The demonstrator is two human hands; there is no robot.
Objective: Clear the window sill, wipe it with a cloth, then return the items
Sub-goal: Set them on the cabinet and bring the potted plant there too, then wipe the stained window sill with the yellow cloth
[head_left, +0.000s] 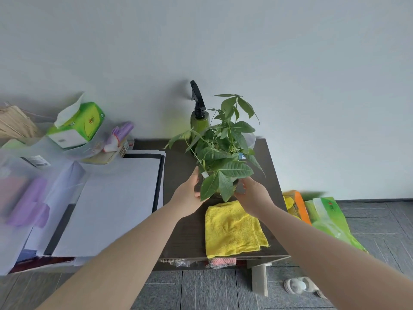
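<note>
A leafy green potted plant (223, 153) stands on a dark wooden surface (178, 166). My left hand (190, 193) cups the pot's left side and my right hand (252, 193) cups its right side; leaves hide most of the pot. A folded yellow cloth (232, 229) lies on the same surface, just in front of the plant. Behind the plant, against the wall, stands a green spray bottle (199, 118) with a black trigger head.
To the left lie white papers with a black folder (116, 198), a green tissue box (78, 124) and purple items (118, 135). Green and orange bags (324, 211) sit on the grey tiled floor at right. A clear container (250, 139) stands behind the plant.
</note>
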